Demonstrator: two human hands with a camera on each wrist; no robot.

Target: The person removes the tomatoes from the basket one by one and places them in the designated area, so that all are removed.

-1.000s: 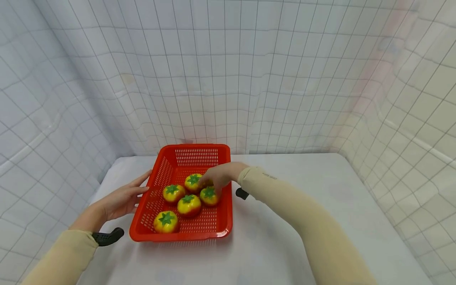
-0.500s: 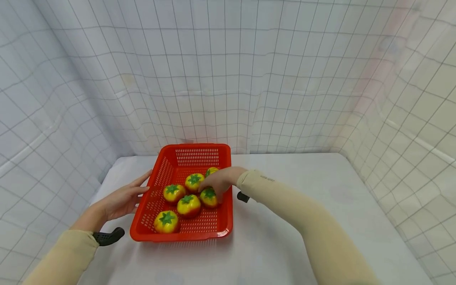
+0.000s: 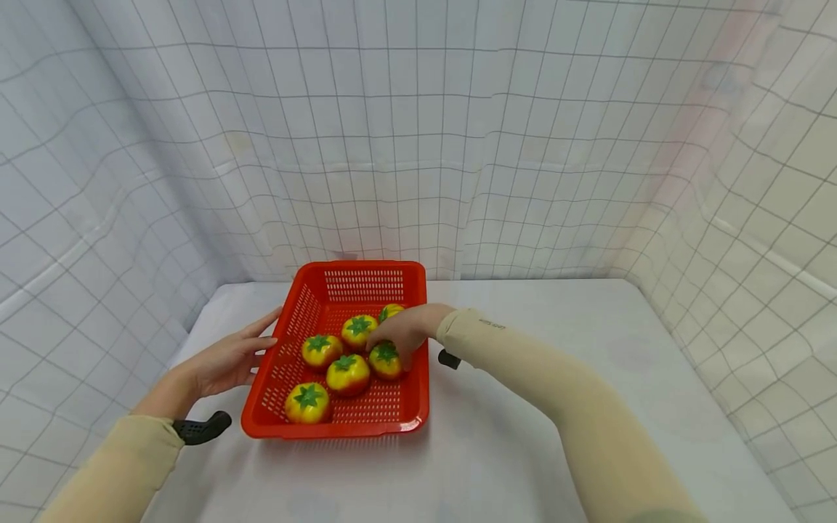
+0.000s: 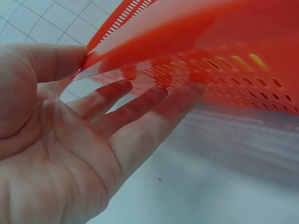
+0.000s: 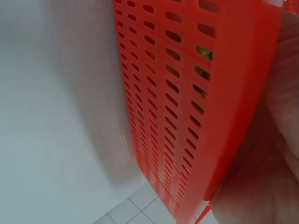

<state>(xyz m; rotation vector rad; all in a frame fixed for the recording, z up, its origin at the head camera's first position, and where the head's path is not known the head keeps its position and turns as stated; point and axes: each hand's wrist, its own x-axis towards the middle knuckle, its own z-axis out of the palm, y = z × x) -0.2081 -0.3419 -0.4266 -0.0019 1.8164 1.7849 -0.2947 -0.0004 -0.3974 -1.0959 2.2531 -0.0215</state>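
A red plastic basket (image 3: 366,430) holds several yellow-and-red toy tomatoes with green star-shaped tops. My right hand (image 3: 407,333) reaches over the basket's right rim and grips one tomato (image 3: 386,363), with fingers and thumb on either side of it. Behind that hand another tomato (image 3: 391,311) shows partly. More lie to its left, such as the tomato (image 3: 348,375) in the middle and the tomato (image 3: 307,404) at the near left. My left hand (image 4: 88,135) touches the basket's left side: thumb at the rim, extended fingers against the outer wall. The right fingers are hidden in the right wrist view.
The basket stands on a white table (image 3: 556,312), left of its middle. White grid-patterned curtains (image 3: 418,145) enclose the back and both sides. Dark straps (image 3: 203,428) sit at the wrists, next to beige sleeves (image 3: 543,378).
My right hand has moved slightly toward the near side, and the tomato behind it has come into sight. The left hand keeps its place on the basket. The view has shifted a little.
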